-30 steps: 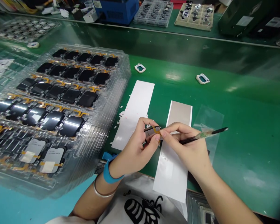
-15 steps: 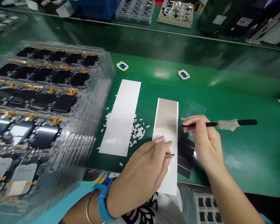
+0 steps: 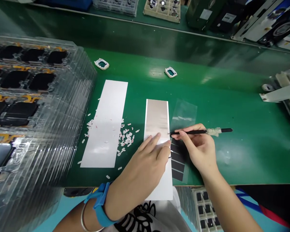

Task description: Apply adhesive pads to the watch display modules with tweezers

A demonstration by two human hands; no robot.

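Observation:
My left hand point(image 3: 145, 164) rests on a long white strip point(image 3: 160, 190) with a grey-brown coated upper part point(image 3: 157, 114). Its foremost fingers are stretched across the strip, and the thumb side is curled. A thin metal tool point(image 3: 169, 157) pokes out from that hand, mostly hidden. In my right hand point(image 3: 200, 148) is a slim black pointed tool point(image 3: 194, 132), pinched like a pen, with pale tape round its handle. Its tip is at the strip's right edge. Partly beneath my right hand lies a clear film sheet point(image 3: 183, 112) with several dark rectangles point(image 3: 177, 166).
Left of my hands lies another white strip point(image 3: 105, 125), with small white scraps point(image 3: 127, 138) around it. Stacked clear trays point(image 3: 82, 77) of black screens rise at far left. Two small white frames point(image 3: 101, 63) sit farther back. A parts tray point(image 3: 205, 206) is below the table edge.
The view has turned right, so the bench things appear farther left. My left fingers have stretched out more over the strip, and less of the metal tool shows. The black tool's tip remains at the strip's edge.

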